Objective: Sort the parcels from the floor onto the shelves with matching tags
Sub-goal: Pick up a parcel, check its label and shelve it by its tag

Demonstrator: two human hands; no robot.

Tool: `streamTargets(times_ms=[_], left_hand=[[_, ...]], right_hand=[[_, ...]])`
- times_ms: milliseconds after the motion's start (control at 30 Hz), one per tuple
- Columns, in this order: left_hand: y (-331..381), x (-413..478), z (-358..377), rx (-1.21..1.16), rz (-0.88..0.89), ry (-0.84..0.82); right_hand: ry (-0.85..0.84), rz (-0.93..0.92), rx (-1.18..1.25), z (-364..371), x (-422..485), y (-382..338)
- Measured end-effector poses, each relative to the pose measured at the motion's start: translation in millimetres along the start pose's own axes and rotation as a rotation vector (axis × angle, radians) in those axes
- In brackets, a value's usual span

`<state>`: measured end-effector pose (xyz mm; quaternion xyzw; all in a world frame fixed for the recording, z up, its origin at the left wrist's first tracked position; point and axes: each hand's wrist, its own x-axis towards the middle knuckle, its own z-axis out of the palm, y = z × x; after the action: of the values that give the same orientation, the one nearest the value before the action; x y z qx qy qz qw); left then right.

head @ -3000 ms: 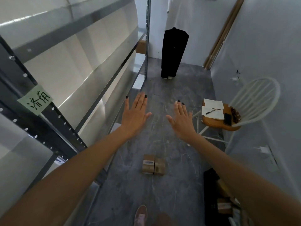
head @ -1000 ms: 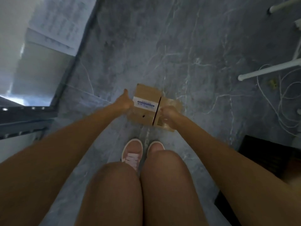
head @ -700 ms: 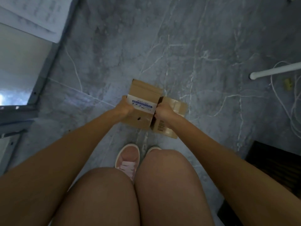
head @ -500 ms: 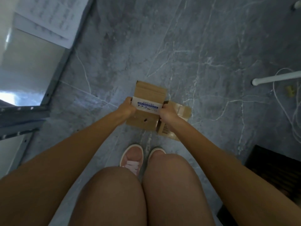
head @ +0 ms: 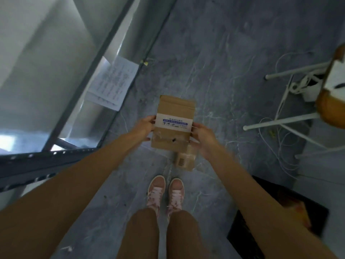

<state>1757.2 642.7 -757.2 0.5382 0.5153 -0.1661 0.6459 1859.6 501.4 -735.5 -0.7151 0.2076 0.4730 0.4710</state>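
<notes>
Left hand (head: pixel 143 126) and right hand (head: pixel 202 136) clasped opposite sides of a labelled cardboard parcel (head: pixel 173 122), held above the grey floor (head: pixel 214 62). A second parcel (head: pixel 184 158) lay below, near the shoes (head: pixel 165 193); metal shelf (head: pixel 61 86) at left.

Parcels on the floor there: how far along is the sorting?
Early on. No parcel shows on the shelf yet. The left hand and right hand hold the labelled parcel off the floor. A smaller parcel still lies by the shoes, waiting its turn.
</notes>
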Motion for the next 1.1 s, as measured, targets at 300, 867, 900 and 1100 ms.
streamTargets(times_ms=[300, 867, 900, 1100], left_hand=[[114.7, -175.7, -54.6, 0.027, 0.188, 0.008], [282.4, -467.2, -73.9, -0.102, 0.853, 0.006], [288.2, -478.1, -74.5, -0.114, 0.881, 0.014], [309.6, -530.2, -83.4, -0.177, 1.026, 0.02]], right_hand=[[-0.036, -0.169, 0.04, -0.6, -187.5, -95.2], [-0.226, -0.757, 0.011, -76.5, -516.2, -271.5], [-0.223, -0.786, 0.017, -78.4, -529.1, -276.6], [-0.207, -0.974, -0.002, -86.0, -584.1, -290.8]])
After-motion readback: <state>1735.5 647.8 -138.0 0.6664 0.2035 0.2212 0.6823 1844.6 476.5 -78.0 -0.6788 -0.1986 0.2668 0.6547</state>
